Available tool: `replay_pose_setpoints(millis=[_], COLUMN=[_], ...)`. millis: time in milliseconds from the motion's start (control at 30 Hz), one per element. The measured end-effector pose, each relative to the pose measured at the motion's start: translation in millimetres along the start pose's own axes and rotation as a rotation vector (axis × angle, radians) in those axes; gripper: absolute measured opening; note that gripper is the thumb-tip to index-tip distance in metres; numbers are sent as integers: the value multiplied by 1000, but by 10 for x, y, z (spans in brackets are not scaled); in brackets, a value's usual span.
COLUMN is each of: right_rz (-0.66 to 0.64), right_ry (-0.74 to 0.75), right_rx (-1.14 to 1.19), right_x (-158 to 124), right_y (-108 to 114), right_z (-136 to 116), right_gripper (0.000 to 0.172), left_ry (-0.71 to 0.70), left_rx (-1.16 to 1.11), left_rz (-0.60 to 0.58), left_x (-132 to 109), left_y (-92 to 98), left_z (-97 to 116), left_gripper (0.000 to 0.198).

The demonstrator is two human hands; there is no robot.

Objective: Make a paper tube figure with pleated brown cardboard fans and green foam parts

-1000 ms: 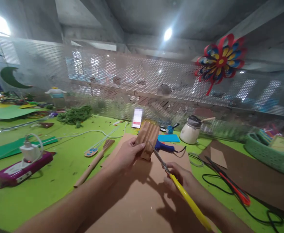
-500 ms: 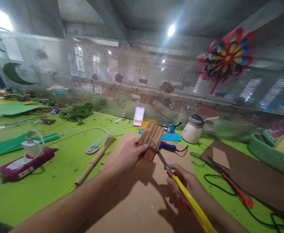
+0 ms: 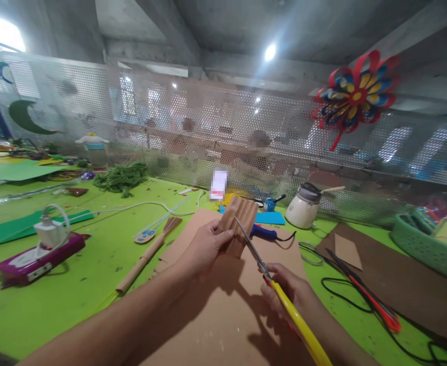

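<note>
My left hand [image 3: 206, 245] pinches a pleated piece of brown paper [image 3: 243, 212] between thumb and fingers, holding it up over a large tan paper sheet [image 3: 208, 330]. Wrapped around the handles of the scissors [image 3: 292, 308], my right hand [image 3: 294, 285] keeps them angled up to the left. One handle is yellow, the other red. The blades lie at the lower right part of the pleats; I cannot tell whether they grip the paper. Just behind the piece lies a blue-handled tool [image 3: 265, 233] with a black cord.
A paper broom [image 3: 141, 264] and a purple power strip [image 3: 42, 259] lie left. To the right are red-handled scissors [image 3: 376, 300], a black cord, a brown sheet [image 3: 410, 284] and a green basket [image 3: 417, 251]. Farther back stand a white jar [image 3: 302, 209] and a phone [image 3: 218, 184].
The view has shifted very slightly. Both hands, the pleated paper and the scissors hold almost the same positions.
</note>
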State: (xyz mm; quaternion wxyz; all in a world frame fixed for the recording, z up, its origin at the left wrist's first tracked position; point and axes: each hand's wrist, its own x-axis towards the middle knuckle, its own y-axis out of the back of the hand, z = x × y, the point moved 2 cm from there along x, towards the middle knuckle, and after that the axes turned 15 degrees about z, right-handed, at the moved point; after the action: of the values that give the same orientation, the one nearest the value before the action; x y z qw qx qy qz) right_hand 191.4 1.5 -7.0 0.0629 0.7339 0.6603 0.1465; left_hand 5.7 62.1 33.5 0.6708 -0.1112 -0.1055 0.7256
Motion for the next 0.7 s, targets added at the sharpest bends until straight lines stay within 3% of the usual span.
replay_pose_setpoints(millis=[233,700], right_rz=[10,0], right_ry=[31,35], right_rx=[-5,23], right_x=[26,9], right_y=[3,19], right_z=[99,112], right_gripper=[42,48], left_ry=[39,13], left_rx=[8,30], left_rz=[37,49], left_x=[-6,-41], left_y=[6,-5], left_z=[-12,5], left_gripper=[27,29])
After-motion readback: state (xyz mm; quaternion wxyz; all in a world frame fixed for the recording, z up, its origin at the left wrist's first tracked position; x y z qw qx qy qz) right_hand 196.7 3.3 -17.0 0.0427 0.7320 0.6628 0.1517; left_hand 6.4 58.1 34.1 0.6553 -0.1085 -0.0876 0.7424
